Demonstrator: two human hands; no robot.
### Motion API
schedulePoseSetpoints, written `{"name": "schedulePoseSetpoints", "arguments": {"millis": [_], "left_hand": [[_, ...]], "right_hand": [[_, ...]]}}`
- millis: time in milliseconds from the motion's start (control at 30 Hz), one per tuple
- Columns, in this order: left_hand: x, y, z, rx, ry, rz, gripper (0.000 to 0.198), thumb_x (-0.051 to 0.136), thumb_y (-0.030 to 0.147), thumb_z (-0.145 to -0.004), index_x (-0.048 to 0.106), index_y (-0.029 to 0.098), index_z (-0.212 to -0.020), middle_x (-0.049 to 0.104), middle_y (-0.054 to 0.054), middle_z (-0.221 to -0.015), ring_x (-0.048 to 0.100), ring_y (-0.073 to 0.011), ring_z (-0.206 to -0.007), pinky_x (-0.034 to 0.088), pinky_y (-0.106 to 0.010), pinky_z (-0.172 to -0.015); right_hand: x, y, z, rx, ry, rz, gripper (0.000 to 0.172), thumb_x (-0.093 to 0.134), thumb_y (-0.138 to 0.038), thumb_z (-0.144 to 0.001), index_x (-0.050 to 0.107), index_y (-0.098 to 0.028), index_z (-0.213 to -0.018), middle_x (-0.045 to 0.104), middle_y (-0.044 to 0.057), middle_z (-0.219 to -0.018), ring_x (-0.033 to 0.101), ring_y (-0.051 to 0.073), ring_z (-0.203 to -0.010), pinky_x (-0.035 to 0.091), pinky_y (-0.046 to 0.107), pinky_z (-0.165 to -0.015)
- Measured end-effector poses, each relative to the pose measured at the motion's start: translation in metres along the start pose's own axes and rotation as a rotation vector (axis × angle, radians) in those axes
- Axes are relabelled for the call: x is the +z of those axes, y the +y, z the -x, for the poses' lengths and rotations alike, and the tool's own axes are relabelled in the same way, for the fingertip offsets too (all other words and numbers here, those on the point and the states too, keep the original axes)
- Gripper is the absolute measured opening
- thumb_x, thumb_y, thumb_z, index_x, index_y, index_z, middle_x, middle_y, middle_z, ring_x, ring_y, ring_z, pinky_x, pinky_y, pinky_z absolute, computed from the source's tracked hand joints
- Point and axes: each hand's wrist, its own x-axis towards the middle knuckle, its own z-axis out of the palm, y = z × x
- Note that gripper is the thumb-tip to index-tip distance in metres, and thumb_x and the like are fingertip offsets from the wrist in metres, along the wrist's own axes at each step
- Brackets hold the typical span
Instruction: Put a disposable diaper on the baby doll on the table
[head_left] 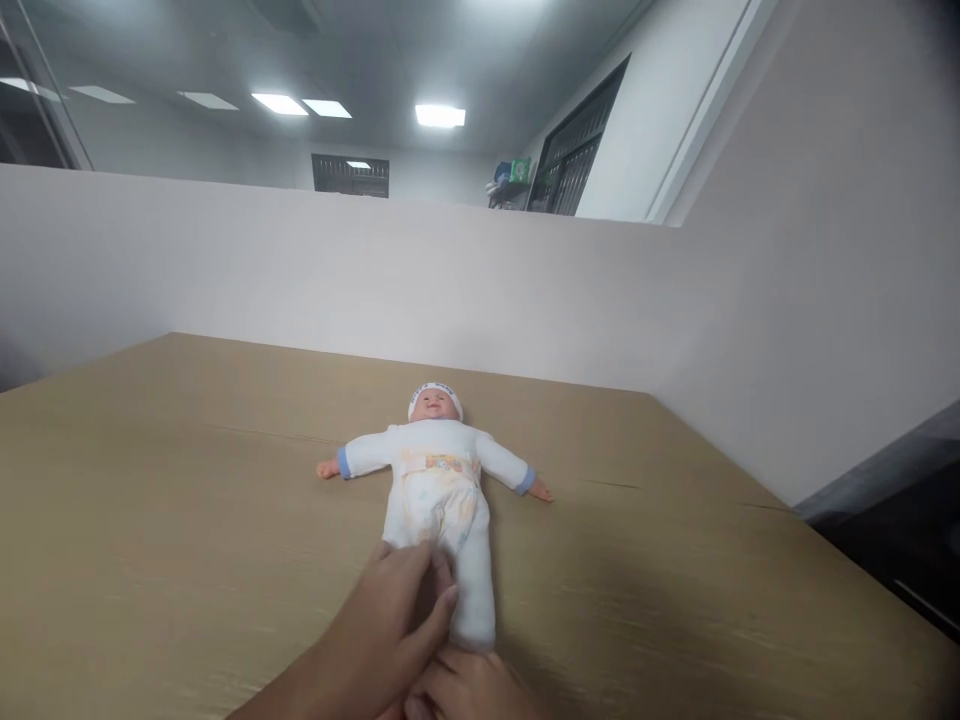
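Observation:
A baby doll in a white suit with blue cuffs and a white cap lies on its back on the wooden table, arms spread, head pointing away from me. My left hand wraps around the doll's left-side leg, thumb across it. My right hand sits at the bottom edge, fingers closed at the foot end of the other leg. A patterned diaper shows at the doll's waist.
A white partition wall runs behind the table and turns along the right side. The table's right edge drops to a dark floor area. Ceiling lights and a dark doorway show beyond the partition.

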Motion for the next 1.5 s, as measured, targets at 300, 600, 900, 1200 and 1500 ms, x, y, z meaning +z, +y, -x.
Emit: {"name": "schedulePoseSetpoints", "arguments": {"millis": [300, 600, 900, 1200, 1500], "left_hand": [[0.009, -0.046, 0.004, -0.038, 0.098, -0.375, 0.017, 0.06, 0.034, -0.104, 0.063, 0.022, -0.092, 0.072, -0.004, -0.092, 0.062, -0.0279, -0.091, 0.038, -0.042, -0.088], [0.004, -0.078, 0.001, -0.134, 0.19, -0.145, 0.02, 0.069, 0.025, -0.091, 0.062, 0.023, -0.11, 0.073, -0.006, -0.106, 0.064, -0.0272, -0.098, 0.048, -0.04, -0.088], [0.006, -0.071, 0.001, -0.022, 0.207, -0.106, 0.055, 0.059, 0.006, -0.081, 0.065, 0.026, -0.131, 0.069, -0.009, -0.129, 0.066, -0.0305, -0.117, 0.052, -0.046, -0.103], [-0.006, -0.064, 0.0, 0.019, 0.124, -0.025, 0.053, 0.055, 0.005, -0.079, 0.07, 0.025, -0.125, 0.066, -0.01, -0.15, 0.06, -0.0313, -0.139, 0.044, -0.049, -0.118], [-0.005, -0.063, -0.003, -0.126, 0.137, -0.038, 0.043, 0.056, 0.011, -0.082, 0.065, 0.024, -0.122, 0.076, -0.005, -0.122, 0.065, -0.0281, -0.108, 0.048, -0.042, -0.099]], "right_hand": [[-0.058, -0.009, 0.01, 0.339, 0.146, -0.154, 0.024, 0.054, -0.029, -0.104, 0.071, -0.024, -0.12, 0.079, 0.008, -0.117, 0.075, 0.027, -0.108, 0.055, 0.034, -0.09], [-0.067, 0.011, 0.004, 0.503, 0.221, -0.211, 0.039, 0.052, -0.041, -0.104, 0.066, -0.025, -0.137, 0.08, 0.006, -0.113, 0.072, 0.023, -0.08, 0.052, 0.038, -0.079], [-0.054, 0.007, -0.004, 0.413, 0.309, -0.019, 0.04, 0.056, -0.029, -0.102, 0.069, -0.021, -0.139, 0.072, 0.013, -0.12, 0.074, 0.028, -0.093, 0.058, 0.044, -0.085], [-0.043, 0.004, -0.007, 0.295, 0.441, -0.112, 0.039, 0.056, -0.017, -0.096, 0.064, -0.023, -0.134, 0.059, 0.015, -0.151, 0.069, 0.03, -0.121, 0.06, 0.044, -0.1], [-0.056, -0.001, -0.008, 0.396, 0.341, -0.412, 0.03, 0.062, -0.025, -0.095, 0.059, -0.024, -0.124, 0.071, 0.001, -0.09, 0.072, 0.021, -0.074, 0.057, 0.035, -0.071]]}}
